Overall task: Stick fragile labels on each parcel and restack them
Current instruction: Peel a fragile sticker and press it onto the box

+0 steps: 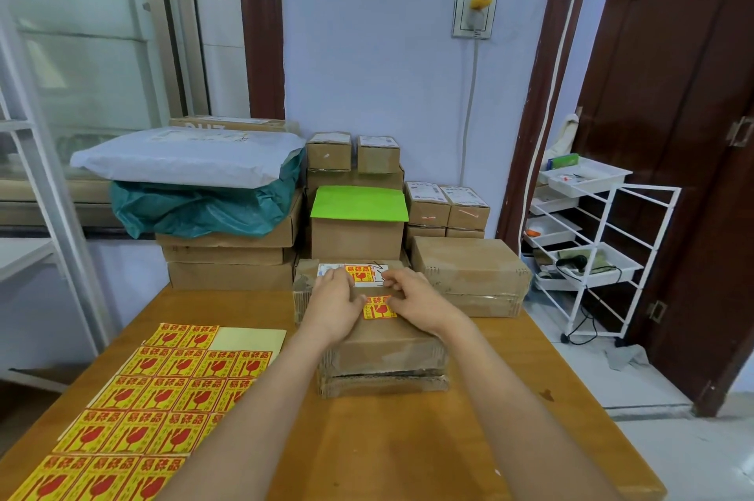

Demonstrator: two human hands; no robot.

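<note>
Two bare hands meet on top of a cardboard parcel (383, 345) near the middle of a wooden table (408, 439). The left hand (332, 306) and right hand (412, 298) flank a yellow and red fragile label (379, 308), fingers curled in at its side edges, seemingly pressing it flat; whether they pinch it I cannot tell. Just behind sits a second parcel (306, 276), already labelled. A sheet of labels (155, 390) lies at the left within easy reach, a few peeled away. Stacked boxes (355, 239) line the wall behind, and a large box (469, 268) sits beside the right hand. Bare tabletop lies nearer the person and to the right, up to the table's edge.
</note>
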